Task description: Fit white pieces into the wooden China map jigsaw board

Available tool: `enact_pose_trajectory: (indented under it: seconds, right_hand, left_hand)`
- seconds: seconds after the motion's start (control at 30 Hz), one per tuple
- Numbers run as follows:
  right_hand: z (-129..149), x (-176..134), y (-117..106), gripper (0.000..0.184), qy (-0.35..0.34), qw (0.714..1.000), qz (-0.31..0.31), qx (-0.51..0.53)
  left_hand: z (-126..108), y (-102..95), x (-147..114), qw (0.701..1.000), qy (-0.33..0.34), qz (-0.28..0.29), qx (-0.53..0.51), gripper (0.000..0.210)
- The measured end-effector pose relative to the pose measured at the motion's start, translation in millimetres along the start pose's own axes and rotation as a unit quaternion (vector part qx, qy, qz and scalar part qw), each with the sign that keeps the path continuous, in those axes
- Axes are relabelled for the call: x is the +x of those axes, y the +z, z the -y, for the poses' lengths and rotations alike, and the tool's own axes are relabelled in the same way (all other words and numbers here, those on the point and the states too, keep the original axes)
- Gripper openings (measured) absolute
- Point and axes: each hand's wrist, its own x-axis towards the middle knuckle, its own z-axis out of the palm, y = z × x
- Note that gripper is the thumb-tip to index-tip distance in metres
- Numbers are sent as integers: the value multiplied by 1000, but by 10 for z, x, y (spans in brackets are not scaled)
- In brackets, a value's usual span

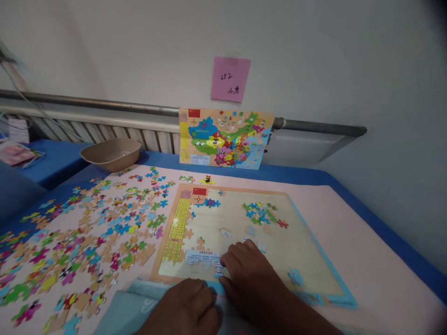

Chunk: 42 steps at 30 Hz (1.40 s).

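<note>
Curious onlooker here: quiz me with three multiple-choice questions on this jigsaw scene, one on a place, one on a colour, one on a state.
1. Where does the finished map picture stand?
A. Leaning against the wall behind the puzzle tray
B. Flat inside the bowl
C. Under the hands

2. What colour is the sticky note on the wall?
A. Green
B. Pink
C. White

3. How far along is the puzzle tray?
A. Fully filled
B. Completely bare
C. Partly filled, with most loose pieces lying beside it

Answers:
1 A, it stands upright on the table's far edge.
2 B, it is plainly pink with handwriting.
3 C, only patches are laid; the right hand rests on the lower-left patch, the left hand at the tray's near edge.
</note>
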Motion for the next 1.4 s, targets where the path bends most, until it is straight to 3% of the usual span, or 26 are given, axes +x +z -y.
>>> enact_pose_trajectory:
  seconds: [0.2,0.43,0.77,1.03,1.17,1.4]
  right_hand:
    - [7,11,-20,8,3,1000,17,-2]
    - [33,23,-69,8,15,998,55,-3]
    - [-147,-96,-134,11,24,999,24,6]
    - [-284,-245,-86,22,3,999,-20,47]
    - [-302,-247,-114,34,11,997,-21,77]
    - [-271,-242,-169,29,43,996,2,78]
  left_hand:
    - [8,-3,-16,1000,-2,23,-9,38]
    - [-3,-16,8,1000,-7,4,-14,43]
    - [42,-24,-7,1000,9,0,-20,43]
    - [43,-70,-7,999,-8,41,-24,44]
    - [50,-109,66,999,-2,22,-27,45]
    - [43,-128,57,999,-2,20,-31,43]
